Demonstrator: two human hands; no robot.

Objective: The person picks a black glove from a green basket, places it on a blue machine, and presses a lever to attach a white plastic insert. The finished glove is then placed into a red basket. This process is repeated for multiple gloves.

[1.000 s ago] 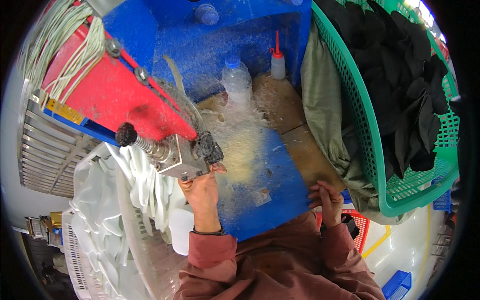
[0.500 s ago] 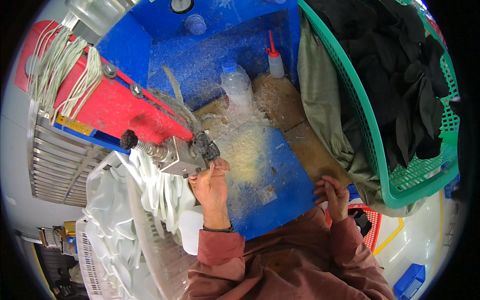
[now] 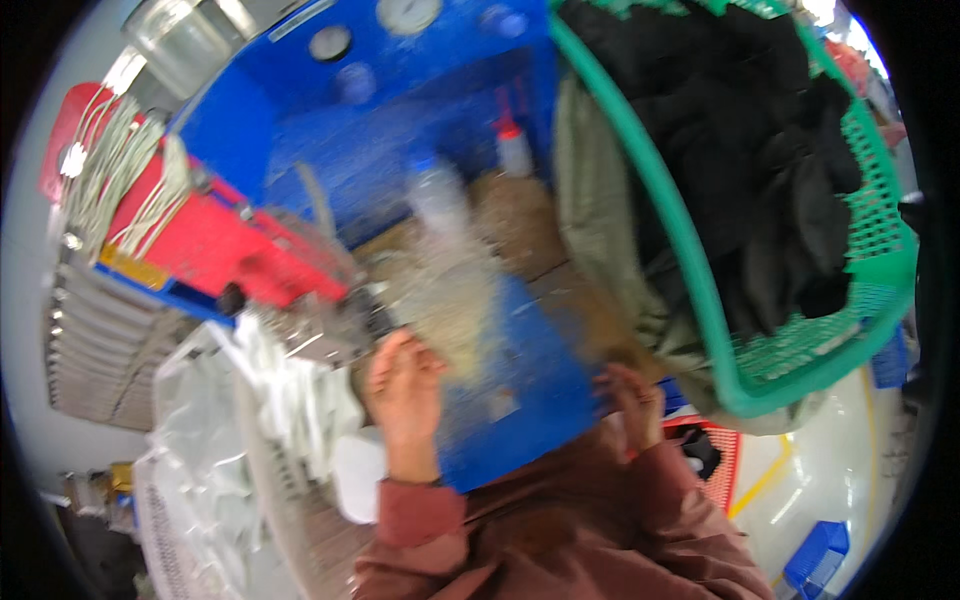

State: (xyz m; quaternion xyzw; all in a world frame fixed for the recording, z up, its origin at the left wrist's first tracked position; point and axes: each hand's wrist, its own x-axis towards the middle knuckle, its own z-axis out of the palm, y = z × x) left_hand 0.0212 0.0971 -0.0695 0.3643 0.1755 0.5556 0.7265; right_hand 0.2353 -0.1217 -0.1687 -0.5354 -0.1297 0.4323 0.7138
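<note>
My left hand (image 3: 405, 395) is raised palm up just below the small metal head (image 3: 318, 330) on a red machine arm (image 3: 255, 245). Its fingers are loosely bent and somewhat blurred, and I see nothing in them. My right hand (image 3: 632, 400) hovers at the right edge of a blue board (image 3: 540, 370), its fingers slightly bent and apart, also empty. Pale dust (image 3: 455, 330) covers much of the board. A white rounded flat piece (image 3: 358, 475) lies beside my left wrist.
White flat pieces (image 3: 290, 395) crowd pale baskets on the left. Black flat pieces (image 3: 740, 170) fill a green basket (image 3: 690, 270) at the right. A clear bottle (image 3: 437, 200) and a red-tipped squeeze bottle (image 3: 514, 150) stand at the back, within blue walls. A red basket (image 3: 725, 470) sits below right.
The view has shifted and blurred. My left hand has come away from the black part on the metal head, its fingers bending. My right hand stays by the board's edge with fingers more spread.
</note>
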